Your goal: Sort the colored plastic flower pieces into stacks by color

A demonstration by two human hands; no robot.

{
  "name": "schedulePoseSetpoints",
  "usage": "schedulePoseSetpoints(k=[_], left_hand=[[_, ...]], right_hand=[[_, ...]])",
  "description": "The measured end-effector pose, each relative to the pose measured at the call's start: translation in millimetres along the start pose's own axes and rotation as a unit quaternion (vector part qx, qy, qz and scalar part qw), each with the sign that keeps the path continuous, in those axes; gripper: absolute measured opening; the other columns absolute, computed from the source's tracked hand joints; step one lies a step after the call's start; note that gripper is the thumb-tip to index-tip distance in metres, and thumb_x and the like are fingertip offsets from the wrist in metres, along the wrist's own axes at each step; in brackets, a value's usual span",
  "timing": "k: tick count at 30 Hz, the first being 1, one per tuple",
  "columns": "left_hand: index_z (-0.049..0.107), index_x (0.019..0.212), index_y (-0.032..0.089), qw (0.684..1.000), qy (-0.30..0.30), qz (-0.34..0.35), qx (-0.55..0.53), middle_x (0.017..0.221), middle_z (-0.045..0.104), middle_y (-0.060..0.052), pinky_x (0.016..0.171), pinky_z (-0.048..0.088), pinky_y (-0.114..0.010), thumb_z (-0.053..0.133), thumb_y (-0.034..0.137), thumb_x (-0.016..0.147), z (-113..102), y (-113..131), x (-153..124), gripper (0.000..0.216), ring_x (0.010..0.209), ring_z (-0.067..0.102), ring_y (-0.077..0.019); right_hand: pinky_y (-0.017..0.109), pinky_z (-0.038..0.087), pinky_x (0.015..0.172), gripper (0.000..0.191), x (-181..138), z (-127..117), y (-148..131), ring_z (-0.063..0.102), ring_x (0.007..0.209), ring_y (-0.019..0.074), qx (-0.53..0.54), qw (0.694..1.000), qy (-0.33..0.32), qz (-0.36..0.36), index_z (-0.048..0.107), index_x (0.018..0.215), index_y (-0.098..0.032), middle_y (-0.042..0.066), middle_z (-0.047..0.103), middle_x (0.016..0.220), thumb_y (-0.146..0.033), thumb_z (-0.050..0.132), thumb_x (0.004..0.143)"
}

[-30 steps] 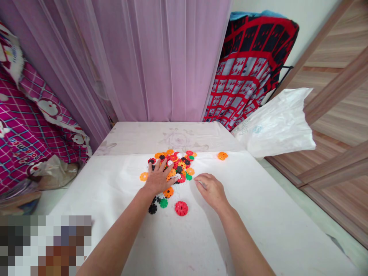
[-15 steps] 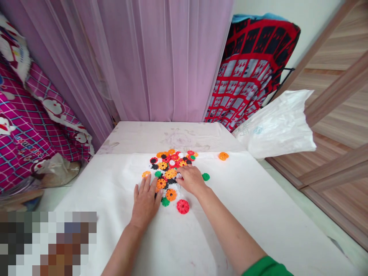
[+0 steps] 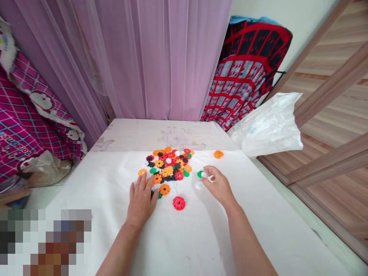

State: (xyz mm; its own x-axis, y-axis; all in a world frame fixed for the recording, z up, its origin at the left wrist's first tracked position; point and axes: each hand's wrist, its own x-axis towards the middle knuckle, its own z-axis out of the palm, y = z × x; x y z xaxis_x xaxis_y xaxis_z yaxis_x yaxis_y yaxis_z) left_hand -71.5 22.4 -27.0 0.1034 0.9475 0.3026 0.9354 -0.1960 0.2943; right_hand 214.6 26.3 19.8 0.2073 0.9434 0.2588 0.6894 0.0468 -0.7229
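A pile of slotted plastic discs (image 3: 167, 171) in orange, red, black, green and white lies on the white-covered table. My left hand (image 3: 141, 200) rests flat at the pile's near left edge, fingers stretched out, partly covering a few discs. To the right of the pile, my right hand (image 3: 217, 185) pinches a white slotted disc (image 3: 204, 174) between thumb and fingers. Just beyond it is a green disc (image 3: 199, 174), partly hidden. A pale, blurred spot (image 3: 199, 185) below the fingertips is hard to make out. In front of the pile sits a red disc (image 3: 179, 203).
An orange group of discs (image 3: 218, 154) lies apart at the far right. A white plastic bag (image 3: 267, 124) hangs by the table's right edge. Purple curtains (image 3: 161, 57) stand behind the table, and a magenta checked cloth (image 3: 23, 111) is at the left.
My right hand has moved from the pile to the right, with a white disc now visible in its fingers. My left hand stays beside the pile. The view has shifted slightly.
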Motion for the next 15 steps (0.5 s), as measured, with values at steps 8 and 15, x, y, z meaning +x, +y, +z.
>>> schedulePoseSetpoints(k=[8, 15], left_hand=[[0.055, 0.134, 0.021, 1.000, 0.004, -0.008, -0.030, 0.150, 0.044, -0.015, 0.113, 0.029, -0.057, 0.045, 0.037, 0.092, -3.0, -5.6, 2.1, 0.046, 0.139, 0.039, -0.0311], [0.056, 0.131, 0.022, 1.000, -0.002, 0.000, -0.022, 0.149, 0.045, -0.014, 0.113, 0.029, -0.055, 0.045, 0.038, 0.092, -4.8, -6.0, 1.8, 0.044, 0.138, 0.041, -0.0301]], right_hand=[[0.034, 0.050, 0.080, 0.038, -20.8, 4.6, 11.6, 0.061, 0.087, 0.0183, -0.029, 0.999, -0.026, -0.017, 0.062, 0.107, -0.025, 0.003, 0.068, 0.099, -0.026, 0.056, 0.070], [0.035, 0.049, 0.088, 0.041, -18.4, 10.5, 9.8, 0.061, 0.095, 0.0188, -0.083, 0.995, -0.048, -0.033, 0.063, 0.111, -0.025, 0.002, 0.068, 0.100, -0.018, 0.055, 0.071]])
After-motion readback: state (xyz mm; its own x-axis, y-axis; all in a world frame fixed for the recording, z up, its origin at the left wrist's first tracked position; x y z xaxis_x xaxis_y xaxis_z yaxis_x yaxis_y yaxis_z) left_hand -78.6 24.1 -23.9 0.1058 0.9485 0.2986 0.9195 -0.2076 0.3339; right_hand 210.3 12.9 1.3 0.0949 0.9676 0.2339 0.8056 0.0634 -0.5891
